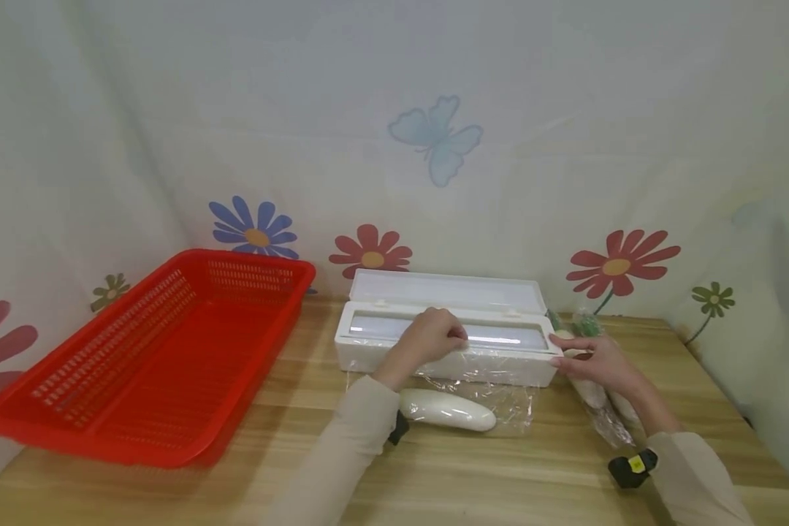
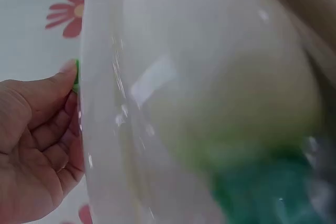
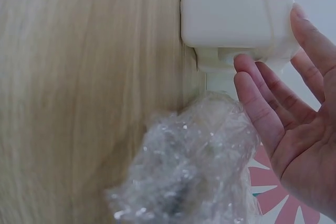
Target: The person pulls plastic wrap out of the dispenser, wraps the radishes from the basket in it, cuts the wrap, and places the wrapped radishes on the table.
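Observation:
A white cling film dispenser box (image 1: 447, 365) stands on the table with its lid raised behind it. My left hand (image 1: 430, 336) is over its front edge, and in the left wrist view it pinches a small green slider (image 2: 76, 77) between thumb and finger. My right hand (image 1: 595, 361) grips the box's right end, thumb and fingers spread about the corner. Clear film (image 1: 513, 409) hangs from the box over a white eggplant (image 1: 447, 409) lying in front. That eggplant's left end is hidden behind my left wrist. Film and its green cap (image 2: 262, 192) fill the left wrist view.
A large red plastic basket (image 1: 237, 351) stands at the left. Right of the box lie white vegetables wrapped in film (image 1: 592, 394), partly behind my right hand. Crumpled film (image 3: 194, 166) shows beneath that hand in the right wrist view. A flowered cloth (image 1: 500, 183) hangs behind the table.

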Demonstrator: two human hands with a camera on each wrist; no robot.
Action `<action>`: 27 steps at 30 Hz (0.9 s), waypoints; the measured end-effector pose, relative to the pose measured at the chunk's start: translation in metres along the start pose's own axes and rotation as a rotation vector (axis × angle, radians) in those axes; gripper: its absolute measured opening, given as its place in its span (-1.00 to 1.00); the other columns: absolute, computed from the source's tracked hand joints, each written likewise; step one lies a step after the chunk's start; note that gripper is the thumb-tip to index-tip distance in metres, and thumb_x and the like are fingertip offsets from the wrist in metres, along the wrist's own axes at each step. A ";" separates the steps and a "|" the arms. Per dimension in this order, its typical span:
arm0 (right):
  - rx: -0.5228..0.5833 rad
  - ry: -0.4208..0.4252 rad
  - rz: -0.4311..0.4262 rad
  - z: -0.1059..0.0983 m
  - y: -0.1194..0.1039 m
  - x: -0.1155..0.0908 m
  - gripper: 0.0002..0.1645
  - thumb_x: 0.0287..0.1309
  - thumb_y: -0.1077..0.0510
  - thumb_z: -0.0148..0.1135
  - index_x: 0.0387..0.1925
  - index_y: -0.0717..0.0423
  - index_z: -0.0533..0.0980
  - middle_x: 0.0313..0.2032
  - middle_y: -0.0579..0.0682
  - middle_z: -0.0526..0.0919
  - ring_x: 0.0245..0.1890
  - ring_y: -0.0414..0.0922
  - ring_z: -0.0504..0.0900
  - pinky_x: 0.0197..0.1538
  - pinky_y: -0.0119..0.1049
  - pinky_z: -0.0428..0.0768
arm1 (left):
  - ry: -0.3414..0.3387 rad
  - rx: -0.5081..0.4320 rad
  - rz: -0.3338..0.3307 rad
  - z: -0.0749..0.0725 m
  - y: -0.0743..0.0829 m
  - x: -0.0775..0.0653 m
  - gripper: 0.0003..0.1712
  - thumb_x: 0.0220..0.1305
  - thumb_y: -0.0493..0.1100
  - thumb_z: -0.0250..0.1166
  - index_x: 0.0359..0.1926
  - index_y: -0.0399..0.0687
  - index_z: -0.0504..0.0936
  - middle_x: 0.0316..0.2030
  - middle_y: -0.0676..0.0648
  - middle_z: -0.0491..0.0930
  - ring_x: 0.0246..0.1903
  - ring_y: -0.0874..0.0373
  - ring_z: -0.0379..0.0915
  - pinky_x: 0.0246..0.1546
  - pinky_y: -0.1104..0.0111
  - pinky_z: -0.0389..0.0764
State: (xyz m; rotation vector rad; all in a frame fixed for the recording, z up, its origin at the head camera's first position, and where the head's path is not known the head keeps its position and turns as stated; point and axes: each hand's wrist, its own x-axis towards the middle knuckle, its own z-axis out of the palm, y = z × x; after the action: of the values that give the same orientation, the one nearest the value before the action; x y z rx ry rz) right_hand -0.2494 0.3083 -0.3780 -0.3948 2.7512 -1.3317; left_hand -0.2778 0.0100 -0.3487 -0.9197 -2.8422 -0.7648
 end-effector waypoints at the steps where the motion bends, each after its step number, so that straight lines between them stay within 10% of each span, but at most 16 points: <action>1: 0.003 -0.001 0.003 0.000 0.000 0.000 -0.37 0.07 0.07 0.27 0.13 0.31 0.36 0.13 0.48 0.28 -0.30 -0.21 0.63 -0.30 -0.39 0.59 | 0.009 -0.001 0.002 -0.004 -0.007 -0.005 -0.91 0.10 -0.16 0.31 -0.39 -0.05 0.70 -0.48 0.08 0.65 -0.51 0.31 0.45 -0.29 0.48 0.47; 14: -0.035 0.001 -0.011 -0.001 0.000 0.000 -0.39 0.07 0.07 0.27 0.13 0.27 0.38 0.12 0.49 0.30 -0.31 -0.17 0.63 -0.32 -0.40 0.58 | 0.138 -0.070 -0.067 -0.045 -0.090 -0.065 -0.93 0.05 -0.26 0.34 -0.37 -0.11 0.70 -0.51 0.06 0.60 -0.45 0.18 0.40 -0.35 0.40 0.46; 27: -0.058 0.008 -0.033 -0.003 -0.002 -0.002 -0.41 0.06 0.08 0.28 0.10 0.29 0.40 -0.01 0.49 0.43 -0.35 -0.21 0.63 -0.33 -0.40 0.57 | 0.184 -0.019 -0.173 -0.068 -0.104 -0.094 -0.84 0.06 -0.23 0.34 -0.27 -0.11 0.70 -0.44 -0.01 0.60 -0.43 0.13 0.41 -0.35 0.35 0.50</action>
State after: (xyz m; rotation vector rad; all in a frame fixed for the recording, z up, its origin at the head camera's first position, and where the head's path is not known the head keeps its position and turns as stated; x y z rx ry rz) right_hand -0.2480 0.3099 -0.3751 -0.4417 2.8069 -1.2654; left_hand -0.2654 -0.1448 -0.3540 -0.5766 -2.7808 -0.8464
